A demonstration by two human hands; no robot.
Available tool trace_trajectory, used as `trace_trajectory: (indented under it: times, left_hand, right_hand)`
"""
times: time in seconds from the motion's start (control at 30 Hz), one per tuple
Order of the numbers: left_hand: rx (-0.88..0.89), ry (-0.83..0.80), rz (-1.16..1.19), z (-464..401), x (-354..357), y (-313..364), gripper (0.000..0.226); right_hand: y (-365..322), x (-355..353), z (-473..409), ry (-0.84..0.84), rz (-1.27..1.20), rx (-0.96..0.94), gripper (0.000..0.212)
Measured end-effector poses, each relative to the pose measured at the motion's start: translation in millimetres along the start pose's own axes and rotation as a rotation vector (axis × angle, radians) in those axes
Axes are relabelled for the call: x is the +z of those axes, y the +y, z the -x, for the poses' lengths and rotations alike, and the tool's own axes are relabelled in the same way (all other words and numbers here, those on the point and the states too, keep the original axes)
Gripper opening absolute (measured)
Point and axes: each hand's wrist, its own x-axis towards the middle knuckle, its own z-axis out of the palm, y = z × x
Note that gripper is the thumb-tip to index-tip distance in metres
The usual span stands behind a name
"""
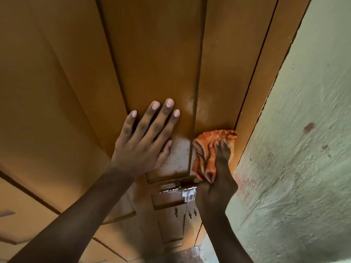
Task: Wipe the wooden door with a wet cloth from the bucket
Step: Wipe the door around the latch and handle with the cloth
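Right hand (218,168) (gripping cloth (212,141)) on door (152,54)

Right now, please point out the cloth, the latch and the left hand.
cloth (207,149): head view, on its folds left of the fingers.
latch (177,188): head view, on the metal bolt.
left hand (144,141): head view, on the back of the hand.

Left hand (144,141) flat, fingers spread; right hand (218,168) curled, gripping.
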Motion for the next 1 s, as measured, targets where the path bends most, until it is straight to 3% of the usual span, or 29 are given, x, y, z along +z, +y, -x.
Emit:
trace_trajectory:
  times: [0.17,0.37,0.5,0.57,0.63,0.7,0.77,0.87,0.93,1.0]
  left_hand:
    - [-0.005,-0.006,0.011,0,-1,1,0.074]
    - [0.004,-0.003,0.013,-1,-1,1,0.074]
    - [0.01,0.005,0.004,0,1,1,0.075]
    - [0.007,0.015,-0.002,1,2,1,0.075]
    - [0.009,0.02,-0.009,1,2,1,0.074]
    - [0.012,0.024,-0.004,0,1,0,0.074]
    - [0.01,0.019,-0.004,0,1,0,0.074]
    - [0.013,0.007,-0.01,-1,0,0,0.074]
    - [0.005,0.006,-0.009,0,-1,0,0.074]
    - [0.008,0.011,-0.017,-1,-1,0,0.074]
  right_hand:
    - [16,-20,7,-0.186,0.193,-0.238,0.055]
    - [3,-7,-7,-0.055,0.09,0.021,0.046]
    - [6,-18,5,-0.196,0.174,-0.182,0.052]
    - [7,-34,-1,-0.168,0.044,-0.108,0.052]
    - [4,-34,-9,-0.052,-0.097,0.092,0.04]
    - [-3,-23,-13,0.0,-0.113,0.245,0.046]
    - [-9,-15,-11,-0.008,-0.042,0.153,0.045]
    - [5,-21,5,-0.153,0.164,-0.115,0.048]
    - [9,-27,14,-0.107,0.077,-0.009,0.048]
    - [1,-23,8,0.051,-0.078,0.259,0.046]
